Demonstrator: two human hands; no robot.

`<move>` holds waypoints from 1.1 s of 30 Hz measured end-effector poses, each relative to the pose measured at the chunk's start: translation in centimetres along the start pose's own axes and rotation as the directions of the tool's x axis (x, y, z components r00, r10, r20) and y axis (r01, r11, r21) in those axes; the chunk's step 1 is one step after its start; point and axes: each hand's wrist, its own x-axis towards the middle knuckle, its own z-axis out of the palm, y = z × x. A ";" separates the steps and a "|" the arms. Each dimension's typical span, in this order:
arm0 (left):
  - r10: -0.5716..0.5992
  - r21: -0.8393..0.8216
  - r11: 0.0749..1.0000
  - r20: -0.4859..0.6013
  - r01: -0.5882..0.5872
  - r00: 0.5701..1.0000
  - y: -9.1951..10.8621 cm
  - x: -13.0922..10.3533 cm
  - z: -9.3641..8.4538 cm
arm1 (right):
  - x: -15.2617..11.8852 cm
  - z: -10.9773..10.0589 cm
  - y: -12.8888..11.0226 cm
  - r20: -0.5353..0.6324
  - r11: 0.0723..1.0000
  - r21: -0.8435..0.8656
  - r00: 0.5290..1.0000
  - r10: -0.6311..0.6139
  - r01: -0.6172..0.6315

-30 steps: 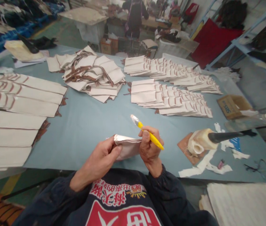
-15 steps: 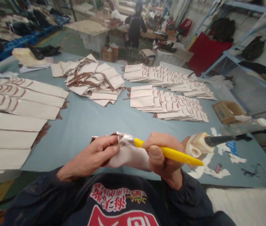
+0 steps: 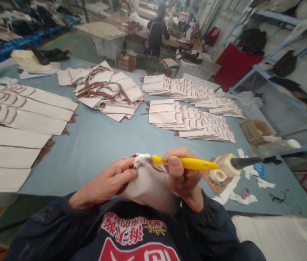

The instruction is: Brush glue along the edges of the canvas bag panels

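Note:
A cream fabric piece (image 3: 149,188) with a brown edge lies at the table's front edge, close to my body. My left hand (image 3: 107,183) is closed on its left end, thumb on top. In my right hand (image 3: 183,175) is a yellow-handled brush (image 3: 199,164), its handle pointing right. The white-coated bristles touch the fabric's upper edge beside my left fingertips. My right hand's lower fingers are partly hidden behind the thumb and are against the fabric's right part.
Cream pieces with brown edges lie in rows (image 3: 14,119) at left, a loose heap (image 3: 110,90) and rows (image 3: 191,119) beyond. At right are a glue-stained container (image 3: 228,165), a cardboard box (image 3: 256,131), scraps and glasses (image 3: 285,199). A person (image 3: 155,34) stands far back.
The brush has shifted slightly left and its handle is more level. My right hand has moved a little left and up, and more of the fabric's face shows. The view has shifted slightly.

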 end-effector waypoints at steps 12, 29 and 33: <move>-0.033 -0.201 0.979 -0.126 0.007 0.992 -0.5 0.2 0.8 | -0.1 -1.0 -0.3 0.096 0.959 -0.058 0.958 -0.271 0.277; 0.706 0.910 -0.146 0.371 -0.389 0.603 -4.2 1.5 0.2 | -1.5 -3.2 -1.7 -0.002 0.985 -0.169 0.999 0.045 -0.045; 0.692 0.919 -0.184 0.373 -0.349 0.618 -4.3 1.9 0.2 | -1.8 -1.8 -3.1 0.112 0.989 -0.146 0.994 0.002 0.015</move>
